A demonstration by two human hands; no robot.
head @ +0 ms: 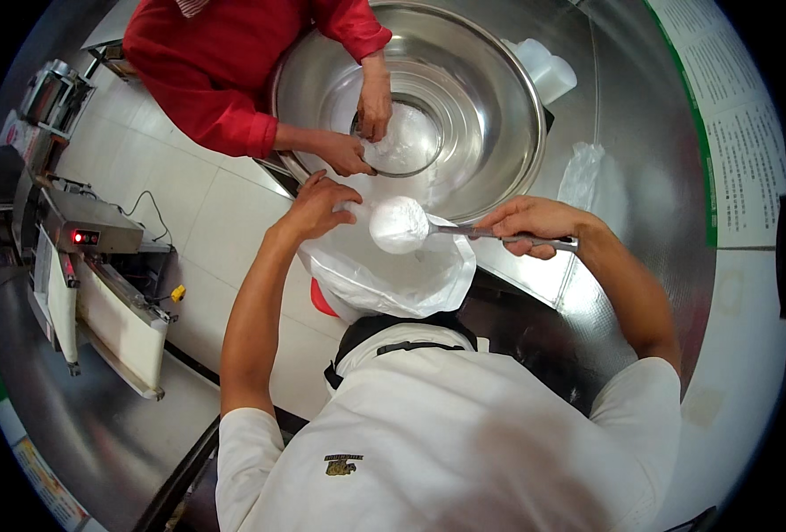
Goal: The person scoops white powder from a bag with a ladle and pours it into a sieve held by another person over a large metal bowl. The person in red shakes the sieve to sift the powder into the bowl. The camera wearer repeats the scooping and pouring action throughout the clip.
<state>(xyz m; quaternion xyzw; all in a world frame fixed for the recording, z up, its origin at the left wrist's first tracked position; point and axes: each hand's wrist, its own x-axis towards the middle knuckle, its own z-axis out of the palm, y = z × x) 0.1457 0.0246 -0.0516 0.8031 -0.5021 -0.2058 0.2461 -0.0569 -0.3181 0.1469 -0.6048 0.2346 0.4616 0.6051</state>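
My right hand (532, 225) is closed around the handle of a metal scoop (459, 231), whose bowl is heaped with white powder (398, 225). The scoop is over the mouth of a white sack (433, 299), beside the near rim of a large stainless steel bowl (499, 146). My left hand (319, 205) is at the sack's upper left edge, thumb and fingers apart; whether it pinches the plastic I cannot tell. Inside the bowl, a co-worker's two hands are at a round sieve (409, 143) with white powder in it, one on its rim, the other reaching in.
The co-worker in red sleeves (233, 120) stands at the bowl's far left. Translucent plastic containers (549, 73) and a crumpled clear plastic bag (582, 176) are on the metal table (639, 166) to the right. A machine with a lit red light (93, 223) stands on the left.
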